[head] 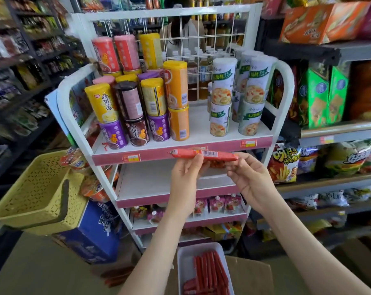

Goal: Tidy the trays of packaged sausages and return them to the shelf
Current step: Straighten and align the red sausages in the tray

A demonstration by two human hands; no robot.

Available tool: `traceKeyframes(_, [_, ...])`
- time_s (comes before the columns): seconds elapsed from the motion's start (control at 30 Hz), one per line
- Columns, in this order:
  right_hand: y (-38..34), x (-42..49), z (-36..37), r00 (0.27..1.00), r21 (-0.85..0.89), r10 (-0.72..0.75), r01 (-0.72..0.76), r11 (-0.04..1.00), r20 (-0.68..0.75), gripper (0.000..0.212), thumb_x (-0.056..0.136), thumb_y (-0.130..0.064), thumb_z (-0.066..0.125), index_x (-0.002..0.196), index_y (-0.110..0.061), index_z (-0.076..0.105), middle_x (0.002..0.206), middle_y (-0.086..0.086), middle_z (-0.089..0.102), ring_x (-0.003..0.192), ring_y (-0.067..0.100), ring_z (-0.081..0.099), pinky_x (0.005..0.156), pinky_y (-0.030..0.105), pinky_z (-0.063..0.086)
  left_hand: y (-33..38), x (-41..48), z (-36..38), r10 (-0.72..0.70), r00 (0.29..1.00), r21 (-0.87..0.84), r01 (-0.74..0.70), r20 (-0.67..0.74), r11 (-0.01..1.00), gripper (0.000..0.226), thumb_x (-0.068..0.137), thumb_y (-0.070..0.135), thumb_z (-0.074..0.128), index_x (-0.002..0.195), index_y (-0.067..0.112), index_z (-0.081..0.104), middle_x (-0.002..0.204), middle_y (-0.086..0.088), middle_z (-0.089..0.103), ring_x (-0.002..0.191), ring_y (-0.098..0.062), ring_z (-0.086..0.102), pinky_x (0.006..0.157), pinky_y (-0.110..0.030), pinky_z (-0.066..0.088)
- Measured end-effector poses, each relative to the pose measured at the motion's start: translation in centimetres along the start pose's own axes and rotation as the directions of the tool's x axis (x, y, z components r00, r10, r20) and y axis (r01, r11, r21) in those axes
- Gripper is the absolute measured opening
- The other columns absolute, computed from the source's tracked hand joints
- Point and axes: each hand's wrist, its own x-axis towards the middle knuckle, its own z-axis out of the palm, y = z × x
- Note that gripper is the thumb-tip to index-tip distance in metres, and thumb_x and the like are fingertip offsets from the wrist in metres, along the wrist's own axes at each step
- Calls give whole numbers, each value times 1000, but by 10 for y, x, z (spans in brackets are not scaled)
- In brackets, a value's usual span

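A long red packaged sausage [203,155] with a barcode label lies level in front of the white rack's top shelf edge. My left hand [185,173] pinches its left part and my right hand [247,177] pinches its right end. Below, a white tray [185,271] holds several thin red sausages [210,273] and sits on a cardboard box. The rack's second shelf [154,182] is white and mostly bare behind my hands.
Stacked porridge cans [125,107] and white-green cans [222,92] fill the top shelf. A yellow plastic basket [35,192] sits at the left on a blue box [95,228]. Snack shelves [329,128] stand at the right. Loose sausages [116,275] lie on the floor.
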Motion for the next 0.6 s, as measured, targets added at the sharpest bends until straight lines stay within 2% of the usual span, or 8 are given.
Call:
traceKeyframes(0.13, [-3,3,-3,1000,-149,5,-4,989,3,9,79,-5,58,87,-5,55,67,5,65,62,15,61,64,25,53,9,4,7,72,994,55,-77,81,996,15,91,21,54,104,12,56,111,-11,67,109,-19,63,97,-38,50])
traceKeyframes(0.2, [-4,6,-6,999,-323,32,-25,946,15,8,84,2,57,86,-6,55,66,4,65,63,15,61,66,28,50,12,6,10,142,978,198,-171,154,965,12,95,18,53,106,12,54,109,-10,68,107,-17,64,94,-36,51])
traceKeyframes(0.27, [-11,8,-10,996,-548,72,-28,836,60,11,88,5,57,90,-6,60,73,7,70,70,16,63,70,29,50,14,9,12,231,940,370,-313,251,875,12,94,25,55,106,21,53,102,-2,69,98,-11,67,88,-31,53])
traceKeyframes(0.33, [-20,9,-11,988,-711,117,-8,703,104,15,89,3,58,95,-9,64,85,9,73,77,14,65,74,28,50,15,12,13,331,866,507,-490,375,709,13,91,34,54,104,30,53,97,4,69,90,-8,67,82,-30,55])
traceKeyframes(0.37, [-25,9,-9,984,-767,124,18,641,126,16,89,1,59,97,-11,66,89,7,73,80,11,65,76,26,49,14,13,13,379,814,542,-577,440,611,16,91,34,54,106,29,54,97,2,69,88,-10,67,79,-31,55])
traceKeyframes(0.47, [-44,3,3,973,-896,34,197,397,229,26,88,-8,64,108,-24,62,101,-12,67,93,-10,58,82,8,41,7,20,8,472,605,552,-791,641,264,23,95,32,52,114,19,51,96,-6,67,88,-18,62,75,-32,52])
traceKeyframes(0.53, [-59,-4,13,942,-891,-60,333,309,331,48,84,-15,70,125,-32,52,115,-18,59,110,-9,50,91,9,37,7,25,5,502,523,572,-818,689,68,25,98,35,47,116,18,50,91,-8,64,83,-20,58,69,-31,50])
traceKeyframes(0.6, [-71,-9,23,913,-858,-107,407,312,394,54,81,-22,72,128,-37,49,119,-14,59,114,-1,51,96,14,39,10,30,5,552,510,619,-785,660,-15,30,100,39,40,118,17,49,83,-8,58,77,-20,52,61,-30,47])
